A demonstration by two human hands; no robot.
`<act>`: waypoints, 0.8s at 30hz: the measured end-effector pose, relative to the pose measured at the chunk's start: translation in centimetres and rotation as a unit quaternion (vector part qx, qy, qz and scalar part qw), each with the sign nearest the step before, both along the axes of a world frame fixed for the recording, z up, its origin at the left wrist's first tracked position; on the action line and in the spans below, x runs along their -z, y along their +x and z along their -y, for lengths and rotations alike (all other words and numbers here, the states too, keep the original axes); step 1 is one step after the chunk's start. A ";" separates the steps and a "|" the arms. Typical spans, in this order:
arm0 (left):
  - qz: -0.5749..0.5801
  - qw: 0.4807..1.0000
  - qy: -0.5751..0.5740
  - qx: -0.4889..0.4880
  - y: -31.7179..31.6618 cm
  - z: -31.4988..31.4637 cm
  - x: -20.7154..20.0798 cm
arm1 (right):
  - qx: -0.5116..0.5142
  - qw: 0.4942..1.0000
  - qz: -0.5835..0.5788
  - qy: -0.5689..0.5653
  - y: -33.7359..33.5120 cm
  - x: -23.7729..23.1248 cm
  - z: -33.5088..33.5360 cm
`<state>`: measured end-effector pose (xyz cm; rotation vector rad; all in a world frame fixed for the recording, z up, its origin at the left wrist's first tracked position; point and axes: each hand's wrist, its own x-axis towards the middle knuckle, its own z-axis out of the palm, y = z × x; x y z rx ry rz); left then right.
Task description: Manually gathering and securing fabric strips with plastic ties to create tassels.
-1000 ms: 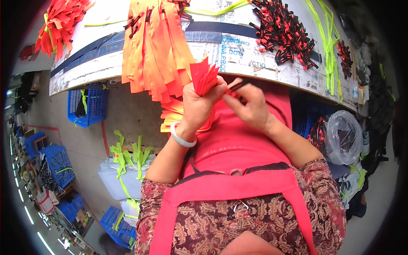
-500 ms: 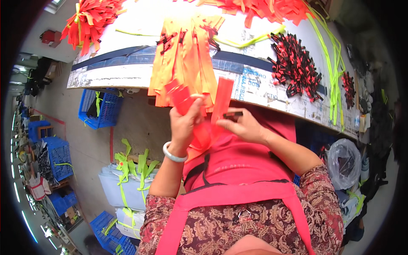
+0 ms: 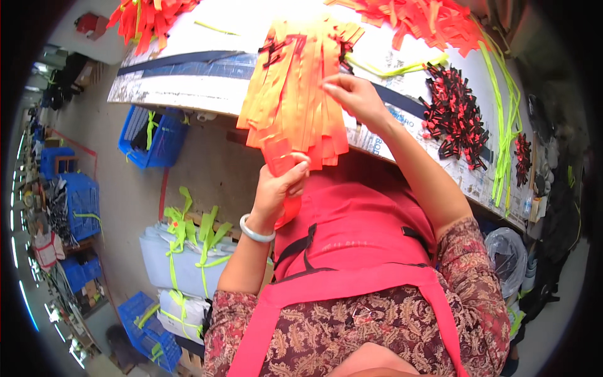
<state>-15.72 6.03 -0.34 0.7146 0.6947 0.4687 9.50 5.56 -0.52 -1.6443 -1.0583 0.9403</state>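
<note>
My left hand (image 3: 279,190) is closed around several bright orange-red fabric strips (image 3: 274,156), which loop down below the fist in front of the apron. My right hand (image 3: 359,99) is over the table edge, at the right side of a fanned pile of orange strips (image 3: 292,103). Its thumb and index finger stretch toward the pile with a small gap, and no object shows between them. Small dark end pieces (image 3: 271,51) sit on the upper part of the piled strips. The pile's lower ends hang over the table's front edge.
A heap of small black-and-red pieces (image 3: 455,119) lies right on the table (image 3: 182,88), beside long yellow-green ties (image 3: 499,125). More red strips (image 3: 433,22) lie at the back. Left of me are a blue crate (image 3: 154,141) and tied grey bundles (image 3: 188,261).
My right hand has moved up and forward from beside my left hand to the pile; the strip with a black end has left its fingers. My left hand still grips its strips.
</note>
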 end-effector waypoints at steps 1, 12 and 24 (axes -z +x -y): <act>0.008 0.999 -0.002 0.041 0.3 0.1 0.1 | -0.022 1.000 -0.019 0.010 -1.1 -0.1 1.9; 0.032 0.980 -0.085 0.179 2.6 1.7 1.4 | -0.122 0.992 -0.014 0.031 -5.7 -1.5 9.7; -0.062 0.973 0.179 0.129 3.2 1.7 0.6 | -0.074 0.996 -0.047 0.036 -5.4 -0.8 12.5</act>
